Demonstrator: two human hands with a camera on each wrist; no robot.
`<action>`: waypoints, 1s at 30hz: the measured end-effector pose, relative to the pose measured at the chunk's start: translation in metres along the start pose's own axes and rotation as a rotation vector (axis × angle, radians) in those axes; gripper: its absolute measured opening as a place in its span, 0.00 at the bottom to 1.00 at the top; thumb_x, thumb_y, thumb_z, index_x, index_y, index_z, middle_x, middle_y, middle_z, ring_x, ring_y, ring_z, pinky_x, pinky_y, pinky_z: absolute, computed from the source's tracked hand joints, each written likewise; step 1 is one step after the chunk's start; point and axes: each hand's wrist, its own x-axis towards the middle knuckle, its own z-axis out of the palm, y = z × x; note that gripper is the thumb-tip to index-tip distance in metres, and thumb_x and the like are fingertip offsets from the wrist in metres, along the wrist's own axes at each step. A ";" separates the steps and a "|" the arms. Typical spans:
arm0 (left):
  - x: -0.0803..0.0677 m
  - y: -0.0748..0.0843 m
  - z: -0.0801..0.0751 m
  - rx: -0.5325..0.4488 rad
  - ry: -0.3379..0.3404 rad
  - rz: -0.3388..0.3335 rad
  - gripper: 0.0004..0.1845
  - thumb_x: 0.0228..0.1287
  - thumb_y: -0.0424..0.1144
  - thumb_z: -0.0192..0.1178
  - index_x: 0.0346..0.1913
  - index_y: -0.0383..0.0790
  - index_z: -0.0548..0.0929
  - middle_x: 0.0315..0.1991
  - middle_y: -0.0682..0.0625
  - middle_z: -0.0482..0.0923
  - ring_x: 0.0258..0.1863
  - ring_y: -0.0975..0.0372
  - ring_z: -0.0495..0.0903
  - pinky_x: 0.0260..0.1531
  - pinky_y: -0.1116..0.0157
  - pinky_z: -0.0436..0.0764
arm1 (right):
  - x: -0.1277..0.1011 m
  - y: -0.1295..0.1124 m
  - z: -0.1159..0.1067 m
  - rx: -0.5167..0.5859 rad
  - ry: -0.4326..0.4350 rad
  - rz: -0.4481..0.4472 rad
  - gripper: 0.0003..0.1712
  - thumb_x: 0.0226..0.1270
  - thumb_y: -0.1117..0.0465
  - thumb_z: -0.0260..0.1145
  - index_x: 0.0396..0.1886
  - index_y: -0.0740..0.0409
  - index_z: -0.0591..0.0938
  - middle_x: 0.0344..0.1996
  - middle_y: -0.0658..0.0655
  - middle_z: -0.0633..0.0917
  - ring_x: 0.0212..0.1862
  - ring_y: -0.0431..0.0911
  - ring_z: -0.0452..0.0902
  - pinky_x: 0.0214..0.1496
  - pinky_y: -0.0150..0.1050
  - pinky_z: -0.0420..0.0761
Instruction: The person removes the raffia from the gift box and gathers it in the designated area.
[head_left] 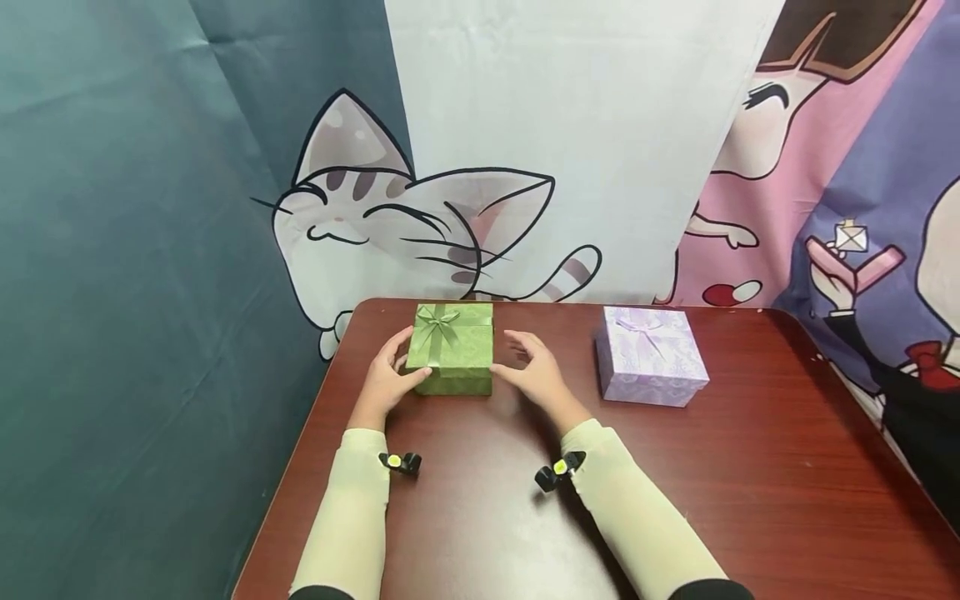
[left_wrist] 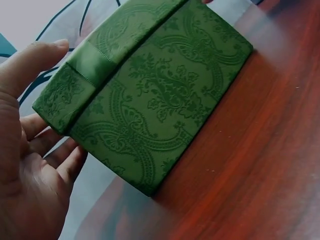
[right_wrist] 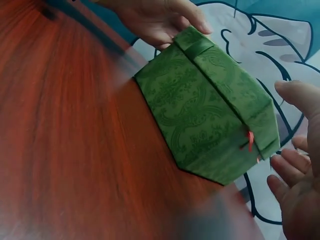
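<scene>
A green gift box [head_left: 450, 350] with an embossed pattern and a ribbon bow sits near the table's far edge. My left hand [head_left: 384, 383] is at its left side. The left fingers [left_wrist: 70, 157] reach along that side, partly hidden by the box, and the thumb lies over the lid's front left edge. Whether they press on it I cannot tell. To the right of the box, my right hand [head_left: 538, 375] is spread with a gap between its fingers and the box. In the right wrist view a small red tag [right_wrist: 250, 140] shows at the box's lid seam.
A lilac gift box [head_left: 651, 357] with a bow stands on the brown table [head_left: 757, 467], right of my right hand. A cloth backdrop [head_left: 585, 125] printed with a cat hangs just behind the table. Small cameras are strapped on both wrists.
</scene>
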 end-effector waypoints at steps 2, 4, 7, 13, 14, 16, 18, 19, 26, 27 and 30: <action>0.002 0.000 -0.002 -0.006 -0.021 -0.012 0.47 0.52 0.39 0.76 0.74 0.45 0.63 0.74 0.51 0.59 0.74 0.55 0.56 0.70 0.48 0.61 | 0.005 0.000 0.004 -0.026 -0.026 0.031 0.44 0.50 0.51 0.80 0.67 0.54 0.74 0.60 0.61 0.77 0.59 0.55 0.76 0.63 0.46 0.76; 0.004 -0.001 -0.003 -0.008 -0.047 -0.030 0.48 0.52 0.40 0.76 0.75 0.47 0.61 0.75 0.53 0.56 0.75 0.57 0.54 0.71 0.48 0.59 | 0.009 -0.001 0.007 -0.057 -0.044 0.059 0.47 0.49 0.49 0.80 0.68 0.55 0.72 0.61 0.60 0.76 0.59 0.55 0.76 0.63 0.46 0.76; 0.008 -0.004 -0.005 -0.014 -0.086 -0.057 0.50 0.52 0.39 0.75 0.76 0.49 0.58 0.75 0.53 0.54 0.75 0.57 0.53 0.72 0.50 0.58 | 0.013 0.000 0.010 -0.090 -0.068 0.078 0.50 0.48 0.47 0.80 0.70 0.57 0.70 0.62 0.58 0.75 0.59 0.53 0.76 0.63 0.46 0.75; 0.013 0.001 -0.010 -0.035 -0.150 -0.111 0.53 0.52 0.35 0.75 0.78 0.46 0.53 0.77 0.46 0.52 0.75 0.55 0.53 0.72 0.55 0.58 | 0.016 0.002 0.015 -0.089 -0.098 0.083 0.52 0.47 0.47 0.81 0.70 0.60 0.70 0.60 0.55 0.76 0.60 0.51 0.75 0.64 0.44 0.74; 0.012 0.005 -0.011 -0.035 -0.158 -0.118 0.53 0.52 0.35 0.75 0.78 0.46 0.53 0.77 0.46 0.52 0.75 0.55 0.53 0.72 0.56 0.58 | 0.016 0.002 0.016 -0.088 -0.100 0.085 0.51 0.47 0.47 0.81 0.70 0.60 0.70 0.59 0.55 0.76 0.60 0.51 0.75 0.64 0.44 0.74; 0.011 0.013 -0.012 -0.031 -0.167 -0.128 0.53 0.52 0.37 0.75 0.77 0.46 0.53 0.76 0.45 0.53 0.75 0.55 0.54 0.71 0.57 0.59 | 0.017 0.003 0.017 -0.079 -0.104 0.085 0.51 0.47 0.48 0.81 0.69 0.61 0.70 0.59 0.55 0.76 0.60 0.50 0.75 0.65 0.43 0.73; 0.010 0.019 -0.012 -0.042 -0.172 -0.121 0.53 0.52 0.37 0.75 0.77 0.43 0.54 0.76 0.44 0.54 0.74 0.54 0.55 0.71 0.56 0.59 | 0.018 0.003 0.018 -0.074 -0.108 0.086 0.52 0.47 0.48 0.81 0.70 0.62 0.70 0.60 0.56 0.76 0.61 0.51 0.74 0.66 0.44 0.73; 0.009 0.022 -0.012 -0.049 -0.174 -0.116 0.53 0.52 0.37 0.75 0.77 0.42 0.54 0.76 0.44 0.54 0.74 0.54 0.55 0.72 0.56 0.59 | 0.018 0.003 0.018 -0.071 -0.110 0.089 0.52 0.47 0.48 0.81 0.70 0.62 0.69 0.60 0.56 0.76 0.61 0.51 0.74 0.66 0.43 0.73; 0.009 0.021 -0.013 -0.069 -0.180 -0.095 0.53 0.52 0.36 0.75 0.77 0.38 0.54 0.76 0.44 0.53 0.75 0.54 0.53 0.72 0.55 0.57 | 0.019 0.003 0.018 -0.059 -0.138 0.111 0.53 0.46 0.49 0.82 0.71 0.61 0.68 0.61 0.55 0.75 0.64 0.51 0.72 0.68 0.41 0.70; 0.009 0.021 -0.013 -0.066 -0.179 -0.094 0.53 0.51 0.35 0.75 0.77 0.38 0.54 0.76 0.44 0.53 0.75 0.54 0.53 0.72 0.54 0.57 | 0.019 0.003 0.018 -0.058 -0.140 0.109 0.53 0.46 0.50 0.82 0.70 0.62 0.68 0.60 0.55 0.75 0.64 0.51 0.72 0.68 0.41 0.70; 0.010 0.021 -0.013 -0.054 -0.174 -0.092 0.53 0.51 0.35 0.76 0.77 0.38 0.54 0.76 0.45 0.53 0.75 0.54 0.53 0.72 0.55 0.57 | 0.021 0.002 0.018 -0.063 -0.132 0.100 0.52 0.46 0.49 0.82 0.70 0.62 0.69 0.58 0.55 0.76 0.62 0.51 0.73 0.67 0.42 0.71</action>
